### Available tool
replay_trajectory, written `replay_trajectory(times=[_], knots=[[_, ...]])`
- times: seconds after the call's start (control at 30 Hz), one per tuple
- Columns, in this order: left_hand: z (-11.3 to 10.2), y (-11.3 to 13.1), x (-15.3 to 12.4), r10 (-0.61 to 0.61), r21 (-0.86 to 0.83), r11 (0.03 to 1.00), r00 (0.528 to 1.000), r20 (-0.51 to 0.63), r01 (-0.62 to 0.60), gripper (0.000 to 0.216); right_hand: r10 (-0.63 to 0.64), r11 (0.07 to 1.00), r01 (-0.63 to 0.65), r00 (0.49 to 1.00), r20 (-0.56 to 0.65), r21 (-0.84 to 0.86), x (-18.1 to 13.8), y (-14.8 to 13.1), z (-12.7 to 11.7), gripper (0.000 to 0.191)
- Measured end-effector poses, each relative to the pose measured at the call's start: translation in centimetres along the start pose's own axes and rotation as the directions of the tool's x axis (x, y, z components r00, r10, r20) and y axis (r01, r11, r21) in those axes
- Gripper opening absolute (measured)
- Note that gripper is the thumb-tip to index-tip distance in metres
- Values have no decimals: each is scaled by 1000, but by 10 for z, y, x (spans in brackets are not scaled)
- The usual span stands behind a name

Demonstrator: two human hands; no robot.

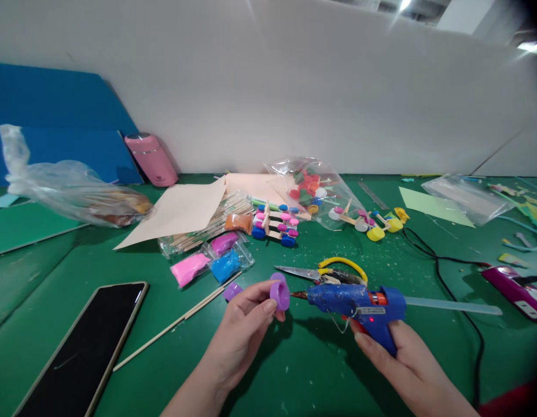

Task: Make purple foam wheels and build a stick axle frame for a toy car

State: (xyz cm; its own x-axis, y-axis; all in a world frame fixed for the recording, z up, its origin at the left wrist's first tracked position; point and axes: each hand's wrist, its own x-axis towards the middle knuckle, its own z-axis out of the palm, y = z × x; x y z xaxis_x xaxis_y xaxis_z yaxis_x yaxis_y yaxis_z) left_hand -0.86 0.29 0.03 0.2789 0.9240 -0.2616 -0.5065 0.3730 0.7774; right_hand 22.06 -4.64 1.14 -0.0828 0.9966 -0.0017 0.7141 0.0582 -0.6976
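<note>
My left hand (246, 324) pinches a purple bottle cap (280, 294) between thumb and fingers, its hollow side turned partly to the right. Wrapped around the handle of a blue hot glue gun (355, 301) is my right hand (403, 359). The gun's nozzle points left, right beside the cap; whether they touch I cannot tell. A translucent glue stick (455, 306) juts from the gun's rear, and a red light glows on its side. Another purple cap (232, 291) lies behind my left fingers. Yellow-handled scissors (342, 271) rest just beyond the gun.
A phone (81, 353) lies at left near wooden sticks (177, 324). Farther back are clay packets (225, 263), small wheeled models (275, 225), a bag of bottle caps (309, 188), and a pink tumbler (151, 159). A black cord (442, 278) runs to a purple power strip (515, 292) at right.
</note>
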Motion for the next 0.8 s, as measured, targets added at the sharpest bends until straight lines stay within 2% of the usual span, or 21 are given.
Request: replay_trajectory(times=[0.5, 0.8], knots=[[1, 0, -1, 5, -8, 1000, 1000, -16, -6, 22, 22, 1000, -22, 999, 35, 0, -7, 6, 0, 25], [2, 2, -1, 7, -10, 1000, 999, -48, -7, 23, -23, 999, 24, 999, 33, -36, -7, 3, -1, 25]])
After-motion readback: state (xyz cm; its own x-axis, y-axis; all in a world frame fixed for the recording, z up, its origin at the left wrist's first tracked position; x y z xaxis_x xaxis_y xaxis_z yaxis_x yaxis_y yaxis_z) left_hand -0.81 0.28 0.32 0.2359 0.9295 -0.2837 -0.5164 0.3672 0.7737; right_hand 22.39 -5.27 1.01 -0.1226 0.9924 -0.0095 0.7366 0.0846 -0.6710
